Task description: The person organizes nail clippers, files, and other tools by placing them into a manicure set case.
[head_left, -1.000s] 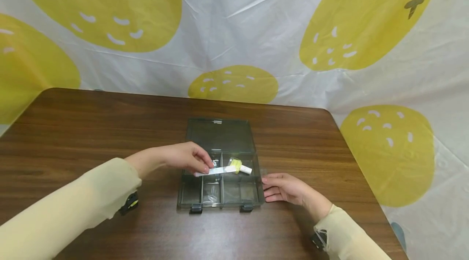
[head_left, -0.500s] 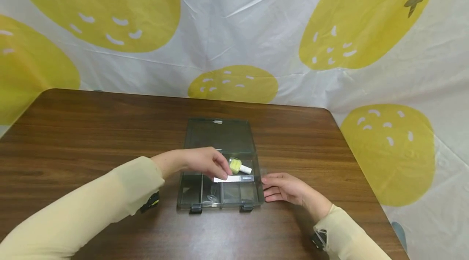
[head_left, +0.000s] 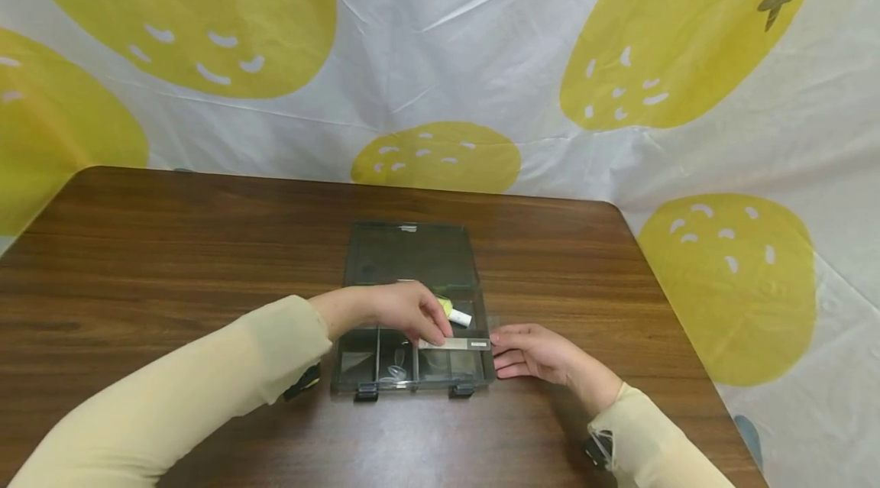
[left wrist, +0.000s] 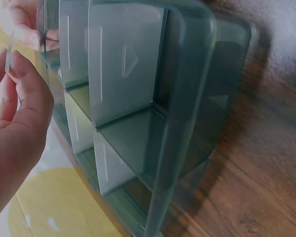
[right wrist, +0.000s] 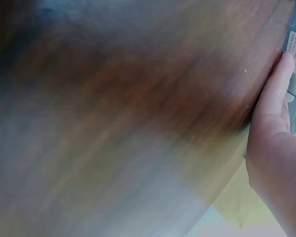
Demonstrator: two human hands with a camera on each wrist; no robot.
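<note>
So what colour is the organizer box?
Translucent smoky grey-green organizer box; shows best in the left wrist view.

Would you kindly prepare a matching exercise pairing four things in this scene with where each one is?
Things:
1. left hand
2. right hand
3. yellow-capped bottle
4. box lid

Places:
A. lies open flat on the table, behind the compartments
B. rests on the table by the box's right side
C. pinches a clear divider strip over the box
D. lies inside a compartment

Pairs: 1-C, 2-B, 3-D, 4-A
</note>
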